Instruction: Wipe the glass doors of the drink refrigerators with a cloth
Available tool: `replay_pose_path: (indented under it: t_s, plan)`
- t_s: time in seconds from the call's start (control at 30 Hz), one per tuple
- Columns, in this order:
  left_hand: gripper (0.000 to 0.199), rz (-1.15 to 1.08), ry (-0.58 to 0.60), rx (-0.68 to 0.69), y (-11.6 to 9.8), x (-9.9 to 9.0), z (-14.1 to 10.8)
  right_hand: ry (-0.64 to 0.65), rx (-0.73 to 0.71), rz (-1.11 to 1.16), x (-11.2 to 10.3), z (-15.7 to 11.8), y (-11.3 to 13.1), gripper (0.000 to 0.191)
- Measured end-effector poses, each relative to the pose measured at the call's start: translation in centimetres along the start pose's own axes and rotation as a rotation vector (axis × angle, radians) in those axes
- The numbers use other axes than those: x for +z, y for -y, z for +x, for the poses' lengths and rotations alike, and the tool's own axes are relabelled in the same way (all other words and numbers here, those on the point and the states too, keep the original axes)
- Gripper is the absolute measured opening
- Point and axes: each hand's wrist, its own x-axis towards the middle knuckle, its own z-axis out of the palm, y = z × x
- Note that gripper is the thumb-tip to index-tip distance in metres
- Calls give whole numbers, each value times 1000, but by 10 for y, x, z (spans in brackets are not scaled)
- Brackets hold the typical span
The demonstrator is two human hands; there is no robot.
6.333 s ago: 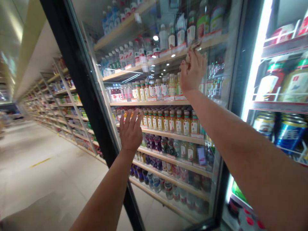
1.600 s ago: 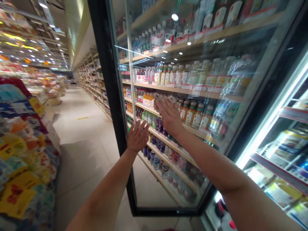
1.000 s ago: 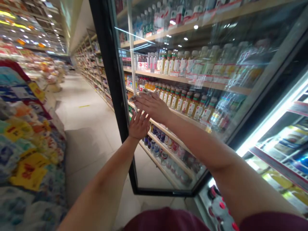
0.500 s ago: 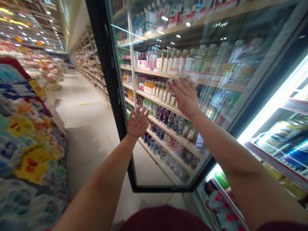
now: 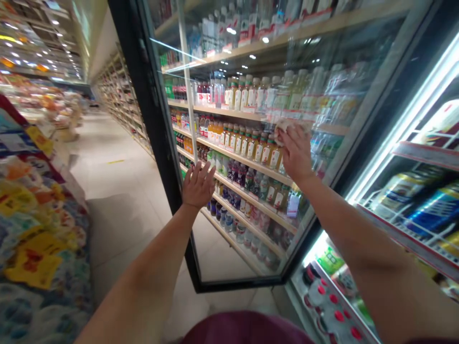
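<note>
Facing the glass door (image 5: 247, 117), likely stiff, slippery, at the spread, empty fingers of the left hand (image 5: 198, 185); holding, under loosely curled fingers of the right hand (image 5: 297, 152), a pale cloth (image 5: 282, 125), probably soft, light, best gripped beneath fingertips.

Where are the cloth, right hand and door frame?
Cloth (image 5: 281, 125), head view: crumpled upper-left part.
Right hand (image 5: 298, 152), head view: back of the hand.
Door frame (image 5: 147, 95), head view: black left upright.
</note>
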Motion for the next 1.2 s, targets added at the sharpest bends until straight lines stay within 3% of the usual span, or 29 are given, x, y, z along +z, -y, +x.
replay_pose_path:
  t_s: [0.07, 0.13, 0.23, 0.33, 0.43, 0.6, 0.7, 0.83, 0.93, 1.07, 1.2]
  plan:
    - [57, 5, 23, -16, -1, -1, 0, 25, -43, 14, 2, -19, 1, 47]
    - [56, 17, 41, -23, -1, -1, -1, 136, -170, 36, 1, -34, 2, 43]
    - [56, 25, 39, -24, -1, 0, -1, 232, -220, 22, -7, -32, -6, 41]
    - [55, 7, 63, -49, 0, 1, -3, 109, -1, -40, -18, -16, -22, 46]
    - [55, -38, 83, -77, 0, 2, -4, -21, 162, -73, -18, -22, -28, 50]
    - [58, -24, 62, -48, -1, 0, -3, -1, 79, -70, -10, -62, -23, 46]
    - [61, 25, 33, -16, -1, 0, -2, 24, 63, -86, -13, -58, -36, 46]
    - [62, 4, 26, -24, 2, 3, -3, -126, 265, -103, -17, -45, -58, 51]
    - [61, -34, 46, -46, 4, 5, -4, -270, 403, -85, -10, -60, -61, 53]
    - [62, 14, 11, -6, 4, 5, -3, -344, 446, -104, -2, -83, -62, 54]
    - [59, 2, 11, -22, 2, 3, -2, -401, 454, -127, -6, -65, -79, 53]
